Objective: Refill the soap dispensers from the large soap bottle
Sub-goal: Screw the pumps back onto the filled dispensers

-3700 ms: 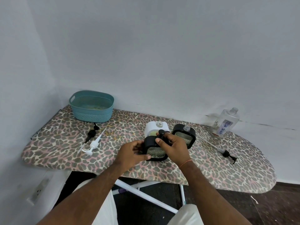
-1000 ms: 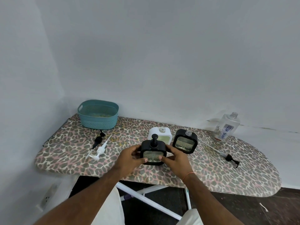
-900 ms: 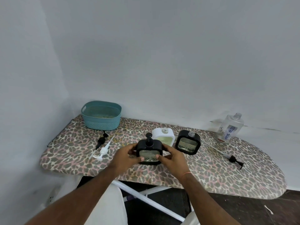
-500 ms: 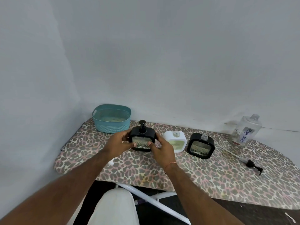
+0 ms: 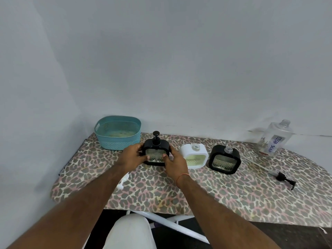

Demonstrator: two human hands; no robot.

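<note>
Both hands hold one black dispenser (image 5: 156,153) between them. The left hand (image 5: 132,156) curls round its left side, thumb on the front window; the right hand (image 5: 173,161) curls round its right side, thumb likewise on the front. The dispenser is upright, pump head fitted, and its base is on or just above the board (image 5: 233,191); which cannot be told.

Taking that held dispenser as the landmark: just to its right, behind the right hand, stands a white dispenser (image 5: 195,155) with an open neck and yellowish liquid showing in its window. Further right, beside the white one, stands a second black dispenser (image 5: 224,159), also with a bare threaded neck. Well to the right, near the wall, stands the clear soap bottle (image 5: 274,139), uncapped and labelled DISH SOAP. In front of that bottle, a black pump (image 5: 283,177) with a long tube lies flat on the board.

Just left and behind the held dispenser sits a teal basket (image 5: 117,143). Near and in front of it, a white pump (image 5: 123,182) lies on the board, mostly hidden under the left forearm.
</note>
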